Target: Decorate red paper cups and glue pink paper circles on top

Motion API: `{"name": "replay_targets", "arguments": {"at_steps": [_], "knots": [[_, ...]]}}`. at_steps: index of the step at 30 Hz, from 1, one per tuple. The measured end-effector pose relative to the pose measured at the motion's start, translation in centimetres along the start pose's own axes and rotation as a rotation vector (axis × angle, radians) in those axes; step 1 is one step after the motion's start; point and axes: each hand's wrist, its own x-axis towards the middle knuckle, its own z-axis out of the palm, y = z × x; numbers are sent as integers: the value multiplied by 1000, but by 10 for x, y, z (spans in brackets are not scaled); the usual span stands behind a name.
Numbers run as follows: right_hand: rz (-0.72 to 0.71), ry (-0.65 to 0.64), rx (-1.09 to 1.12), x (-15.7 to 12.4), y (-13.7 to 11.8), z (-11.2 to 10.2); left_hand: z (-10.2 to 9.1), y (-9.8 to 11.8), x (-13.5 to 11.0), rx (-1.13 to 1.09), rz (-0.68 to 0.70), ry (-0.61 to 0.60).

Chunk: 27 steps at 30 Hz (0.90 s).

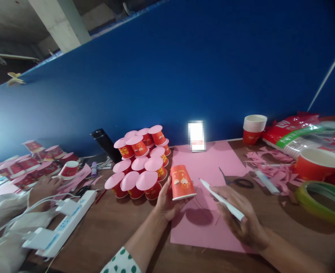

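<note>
My left hand is closed round a red paper cup with a printed pattern, tipped so its rim points down and toward me. In my right hand is a white pen, its tip aimed up and left, apart from the cup. Beneath both hands lies pink paper with faint curved lines on it. To the left of the cup, several upturned red cups topped with pink paper discs stand in stacked rows. Dark-handled scissors rest on the right edge of the paper.
A white power strip with plugged chargers lies left, near a co-worker's hand. At right are pink paper scraps, a glue stick, a tape roll and stacked cups. A black flask leans against the blue partition.
</note>
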Motion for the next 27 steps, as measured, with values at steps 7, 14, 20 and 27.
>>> {"name": "replay_targets", "arguments": {"at_steps": [7,14,20,27], "knots": [[-31,-23,1,-2,1,0,-1,-1,2,7,-40,15],[-95,-35,-25,-1,0,0,1,-1,3,-46,-25,15],[-123,-54,-9,-3,-1,1,-1,-2,3,-14,0,70],[-132,-41,18,-11,4,6,1,-2,4,25,-5,-6]]}}
